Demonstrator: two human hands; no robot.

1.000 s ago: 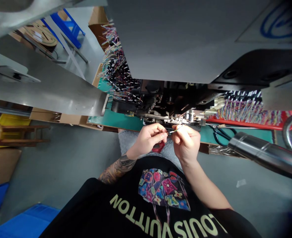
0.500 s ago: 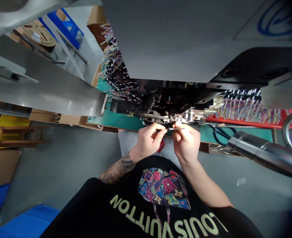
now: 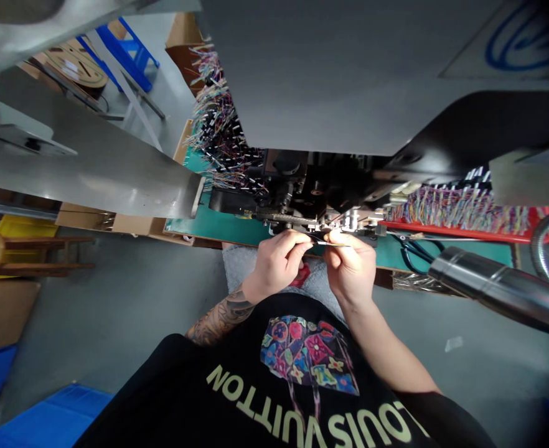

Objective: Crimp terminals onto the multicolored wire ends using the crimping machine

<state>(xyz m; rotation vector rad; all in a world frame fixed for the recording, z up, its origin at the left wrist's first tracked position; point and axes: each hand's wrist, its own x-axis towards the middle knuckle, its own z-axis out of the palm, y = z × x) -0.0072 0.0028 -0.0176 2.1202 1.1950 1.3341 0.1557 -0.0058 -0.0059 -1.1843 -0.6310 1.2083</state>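
Wire is held level between the two hands, its long axis running left to right along the front of the press. The left hand is pinched on the wire's left part, thumb and forefinger pressed together; the right hand is pinched on it just beside, with the thin end jutting past the right fingers toward the right. The wire is kept directly below the tooling, near it; contact cannot be told. Both hands are equally close to the press. Bundles of coloured wires are laid on the green mat, well apart.
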